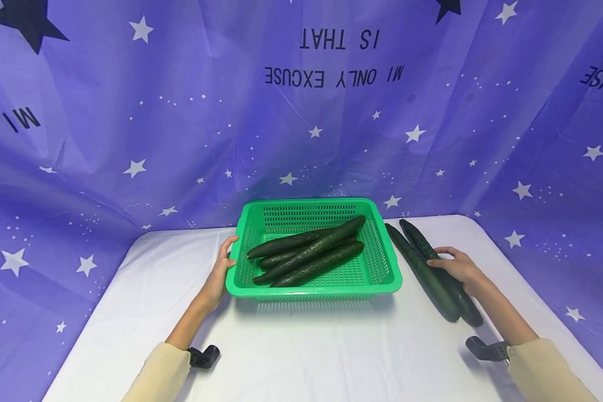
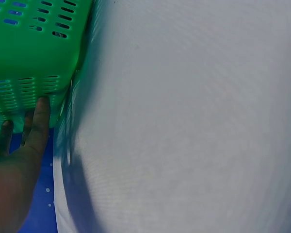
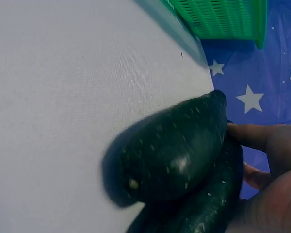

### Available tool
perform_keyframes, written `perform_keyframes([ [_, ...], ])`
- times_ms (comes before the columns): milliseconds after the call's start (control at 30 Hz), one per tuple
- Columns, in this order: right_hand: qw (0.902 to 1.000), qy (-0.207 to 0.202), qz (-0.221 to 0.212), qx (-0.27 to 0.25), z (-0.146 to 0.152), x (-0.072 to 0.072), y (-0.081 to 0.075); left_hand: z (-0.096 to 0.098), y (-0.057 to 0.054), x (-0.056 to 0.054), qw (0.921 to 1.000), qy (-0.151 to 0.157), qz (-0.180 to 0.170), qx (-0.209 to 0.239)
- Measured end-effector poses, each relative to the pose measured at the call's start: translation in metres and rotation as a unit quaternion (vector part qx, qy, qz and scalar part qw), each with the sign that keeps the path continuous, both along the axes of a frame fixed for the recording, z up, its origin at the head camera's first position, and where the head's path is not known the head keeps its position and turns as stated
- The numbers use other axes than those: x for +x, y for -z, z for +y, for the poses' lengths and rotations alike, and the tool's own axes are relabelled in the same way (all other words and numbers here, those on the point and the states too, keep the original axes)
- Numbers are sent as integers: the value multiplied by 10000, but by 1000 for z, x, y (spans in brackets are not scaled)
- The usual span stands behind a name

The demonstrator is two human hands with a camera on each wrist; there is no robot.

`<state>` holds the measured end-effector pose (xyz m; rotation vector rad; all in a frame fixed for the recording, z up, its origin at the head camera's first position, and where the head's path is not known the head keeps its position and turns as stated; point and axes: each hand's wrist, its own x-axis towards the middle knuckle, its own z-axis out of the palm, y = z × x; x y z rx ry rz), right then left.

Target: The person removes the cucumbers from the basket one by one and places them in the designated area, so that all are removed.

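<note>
Two forearms in cream sleeves (image 1: pixel 158 371) reach forward over the table from the near edge, the left slanting up toward the middle, the right coming in from the lower right corner. Each wrist carries a black bracket (image 1: pixel 204 356).

The left hand (image 1: pixel 217 279) is at the left end of a green basket (image 1: pixel 314 291). Its fingers are stretched out and spread a little, their tips against the slotted outer wall just below the rim, as the left wrist view shows; the thumb is by the rim.

The right hand (image 1: pixel 459 267) is bent down over two cucumbers lying side by side on the table, to the right of the basket. Thumb and fingers stand only narrowly apart, gripping the outer cucumber (image 1: pixel 468 307) near its middle. The inner cucumber (image 1: pixel 424 276) lies against it, nearer the basket. Both slant away toward the far edge.

Four more cucumbers (image 1: pixel 317 267) lie in the basket, one crossing diagonally over others.

A white cloth (image 1: pixel 311 352) covers the table, and the basket sits close to its far edge. Behind and at both sides hangs a purple curtain (image 1: pixel 261 145) with white stars, dots, a few black stars and upside-down black lettering.
</note>
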<state>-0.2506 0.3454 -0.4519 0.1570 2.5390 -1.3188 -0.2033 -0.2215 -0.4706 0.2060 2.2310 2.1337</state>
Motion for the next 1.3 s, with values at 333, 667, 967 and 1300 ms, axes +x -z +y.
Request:
perform_keyframes([
  [333, 9959, -62, 598, 672, -7, -1, -3, 0, 0, 0, 10000, 33, -44, -49],
  [667, 9575, -40, 2686, 1053, -52, 6, -36, 0, -1, 1, 10000, 27, -65, -19],
  [967, 9575, -880, 2745, -91, -111, 8, -63, 0, 0, 1, 10000, 33, -56, -4],
  [1300, 9438, -1926, 2624, -574, -154, -10, -60, 1, 0, 0, 10000, -15, -39, 26],
])
